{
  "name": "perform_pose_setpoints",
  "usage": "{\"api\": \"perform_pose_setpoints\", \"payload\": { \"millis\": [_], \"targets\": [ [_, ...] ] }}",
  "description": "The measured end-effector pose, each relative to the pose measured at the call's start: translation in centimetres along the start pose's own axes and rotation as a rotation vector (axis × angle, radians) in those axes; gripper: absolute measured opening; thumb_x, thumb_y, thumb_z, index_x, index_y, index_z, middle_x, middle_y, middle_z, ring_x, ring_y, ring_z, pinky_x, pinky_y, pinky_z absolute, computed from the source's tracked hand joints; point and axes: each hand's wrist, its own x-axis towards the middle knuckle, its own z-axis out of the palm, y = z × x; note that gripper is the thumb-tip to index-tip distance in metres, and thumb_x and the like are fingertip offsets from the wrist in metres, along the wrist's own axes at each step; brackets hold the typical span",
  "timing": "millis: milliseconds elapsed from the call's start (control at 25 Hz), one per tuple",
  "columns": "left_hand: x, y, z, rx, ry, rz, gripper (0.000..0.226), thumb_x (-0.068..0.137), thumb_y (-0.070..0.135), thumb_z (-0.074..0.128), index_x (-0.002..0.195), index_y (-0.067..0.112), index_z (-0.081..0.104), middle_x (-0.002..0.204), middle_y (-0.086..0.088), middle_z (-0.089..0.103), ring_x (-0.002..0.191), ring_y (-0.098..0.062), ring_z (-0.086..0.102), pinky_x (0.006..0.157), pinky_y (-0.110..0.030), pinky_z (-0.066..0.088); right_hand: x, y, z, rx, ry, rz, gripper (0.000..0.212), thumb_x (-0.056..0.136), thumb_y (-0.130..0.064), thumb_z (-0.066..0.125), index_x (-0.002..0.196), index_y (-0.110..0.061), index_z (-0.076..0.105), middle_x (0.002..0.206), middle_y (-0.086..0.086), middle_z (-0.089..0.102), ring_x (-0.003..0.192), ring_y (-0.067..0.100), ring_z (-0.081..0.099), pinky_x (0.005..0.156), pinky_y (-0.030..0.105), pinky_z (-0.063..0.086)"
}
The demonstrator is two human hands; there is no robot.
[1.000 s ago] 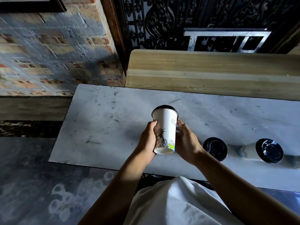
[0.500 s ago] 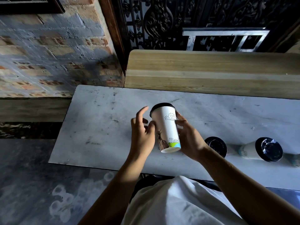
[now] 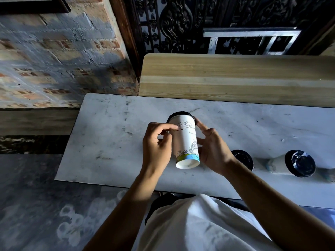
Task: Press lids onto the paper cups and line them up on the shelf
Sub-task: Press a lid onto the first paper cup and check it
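Note:
A white paper cup (image 3: 186,140) with line drawings and a black lid (image 3: 178,114) on its far end is held tilted above the white shelf top (image 3: 112,142), its base towards me. My right hand (image 3: 211,149) grips the cup's right side, forefinger up by the lid rim. My left hand (image 3: 156,144) touches the cup's left side with its fingertips near the lid. Two more lidded cups stand on the shelf to the right: one (image 3: 243,158) partly hidden behind my right wrist, the other (image 3: 297,164) further right.
A wooden bench or ledge (image 3: 235,78) runs behind the shelf top. A brick wall (image 3: 54,60) is at the left, dark carved metalwork (image 3: 181,20) at the back. The floor (image 3: 36,205) lies below left. My white shirt (image 3: 199,225) fills the bottom.
The cup has tipped further so its base faces me more. My left hand, which had come off the cup with fingers spread, has come back to pinch near the lid.

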Motion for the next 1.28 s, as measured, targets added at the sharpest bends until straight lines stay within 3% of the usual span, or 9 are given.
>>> {"api": "perform_pose_setpoints", "payload": {
  "millis": [120, 200, 360, 480, 640, 760, 960, 1120, 1280],
  "targets": [
    [-0.5, 0.8, 0.0, -0.073, 0.015, -0.073, 0.016, 0.086, 0.015, 0.063, 0.093, 0.023, 0.073, 0.106, -0.005, 0.069, 0.090, -0.001, 0.065, 0.074, -0.017, 0.052, 0.0, -0.3, -0.2, -0.036, 0.005, 0.003, 0.051, 0.102, -0.021, 0.028, 0.134, -0.047, 0.058, 0.129, 0.027, 0.065, 0.076, 0.031, 0.074, 0.063, 0.036, 0.059],
    [-0.7, 0.7, 0.0, -0.097, 0.002, -0.076, 0.011, 0.086, 0.020, 0.068, 0.096, 0.019, 0.072, 0.109, -0.009, 0.068, 0.089, 0.002, 0.064, 0.072, -0.010, 0.049, 0.0, -0.4, -0.1, -0.077, 0.023, -0.037, 0.049, 0.106, -0.019, 0.031, 0.137, -0.046, 0.058, 0.121, 0.022, 0.068, 0.081, 0.034, 0.074, 0.070, 0.041, 0.061],
    [-0.8, 0.5, -0.1, -0.121, -0.023, -0.084, 0.016, 0.085, 0.020, 0.071, 0.102, 0.018, 0.071, 0.111, -0.012, 0.069, 0.090, 0.000, 0.066, 0.072, -0.011, 0.052, -0.1, -0.4, -0.1, -0.136, 0.035, -0.072, 0.059, 0.104, -0.007, 0.037, 0.149, -0.044, 0.044, 0.126, 0.017, 0.072, 0.087, 0.034, 0.073, 0.079, 0.046, 0.059],
    [-0.8, 0.6, -0.4, -0.129, -0.047, -0.066, 0.018, 0.088, 0.016, 0.065, 0.102, 0.025, 0.071, 0.115, -0.012, 0.068, 0.091, 0.003, 0.065, 0.074, -0.012, 0.052, -0.1, -0.3, 0.0, -0.118, 0.054, -0.058, 0.058, 0.102, -0.016, 0.043, 0.152, -0.045, 0.035, 0.131, 0.015, 0.068, 0.091, 0.031, 0.071, 0.079, 0.041, 0.059],
    [-0.5, 0.1, -0.6, -0.068, -0.093, 0.095, 0.034, 0.089, -0.001, 0.058, 0.104, 0.025, 0.076, 0.110, -0.012, 0.062, 0.097, -0.005, 0.064, 0.071, -0.036, 0.058, 0.1, -0.4, 0.0, -0.064, 0.033, -0.053, 0.073, 0.077, -0.031, 0.064, 0.148, -0.032, 0.048, 0.130, 0.019, 0.063, 0.110, 0.032, 0.062, 0.095, 0.047, 0.049],
    [-0.4, -0.3, -0.6, -0.049, -0.120, 0.153, 0.047, 0.084, -0.011, 0.052, 0.102, 0.023, 0.079, 0.108, -0.014, 0.058, 0.100, -0.014, 0.062, 0.076, -0.046, 0.058, 0.2, -0.5, 0.2, -0.053, -0.011, -0.084, 0.063, 0.081, -0.028, 0.062, 0.143, -0.026, 0.054, 0.129, 0.020, 0.060, 0.112, 0.032, 0.057, 0.097, 0.047, 0.047],
    [-0.4, 0.0, -0.7, -0.066, -0.084, 0.133, 0.051, 0.078, -0.019, 0.052, 0.093, 0.023, 0.077, 0.106, -0.011, 0.061, 0.102, -0.008, 0.063, 0.079, -0.031, 0.055, 0.4, -0.7, -0.3, -0.037, -0.013, -0.078, 0.050, 0.095, -0.030, 0.050, 0.145, -0.035, 0.050, 0.127, 0.026, 0.063, 0.109, 0.038, 0.062, 0.096, 0.051, 0.052],
    [-0.7, -0.2, -0.7, -0.158, -0.062, 0.005, 0.035, 0.080, -0.007, 0.056, 0.085, 0.024, 0.072, 0.100, -0.003, 0.065, 0.099, -0.014, 0.065, 0.083, -0.037, 0.056, 0.4, -0.8, -0.4, -0.098, 0.004, -0.092, 0.065, 0.099, 0.003, 0.034, 0.151, -0.036, 0.043, 0.112, 0.028, 0.064, 0.092, 0.036, 0.063, 0.079, 0.042, 0.059],
    [-1.0, -0.1, -0.5, -0.227, -0.037, -0.133, 0.004, 0.080, 0.025, 0.070, 0.081, 0.029, 0.068, 0.094, -0.002, 0.069, 0.092, -0.016, 0.065, 0.082, -0.041, 0.056, 0.3, -0.6, -0.4, -0.102, 0.006, -0.100, 0.062, 0.096, 0.001, 0.046, 0.145, -0.036, 0.051, 0.109, 0.025, 0.061, 0.096, 0.035, 0.057, 0.085, 0.045, 0.052]
  ]
}}
